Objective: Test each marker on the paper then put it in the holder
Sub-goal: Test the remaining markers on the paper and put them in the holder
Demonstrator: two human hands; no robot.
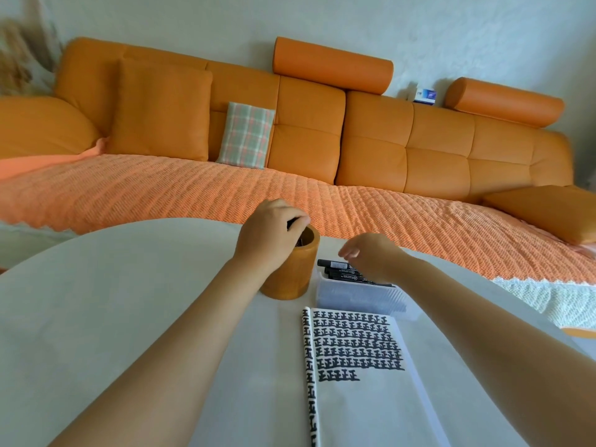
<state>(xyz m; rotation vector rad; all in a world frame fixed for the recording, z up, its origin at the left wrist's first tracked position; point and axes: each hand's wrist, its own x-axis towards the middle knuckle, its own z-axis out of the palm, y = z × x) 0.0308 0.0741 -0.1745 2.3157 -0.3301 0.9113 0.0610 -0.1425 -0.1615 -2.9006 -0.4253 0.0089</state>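
Observation:
My left hand (269, 235) hovers over the mouth of the round wooden holder (290, 275) and grips a black marker (294, 222) whose lower end points into it. My right hand (371, 256) reaches with relaxed fingers above several black markers (338, 269) lying in a clear plastic box (358, 296). It holds nothing. In front of the box lies a white pad of paper (364, 398), its upper half covered with rows of black test marks.
All of this sits on a round white table (113, 317). Behind the table runs a long orange sofa (387, 140) with a textured orange cover, cushions and a plaid pillow (246, 135). A small blue box (425, 95) stands on the sofa's back.

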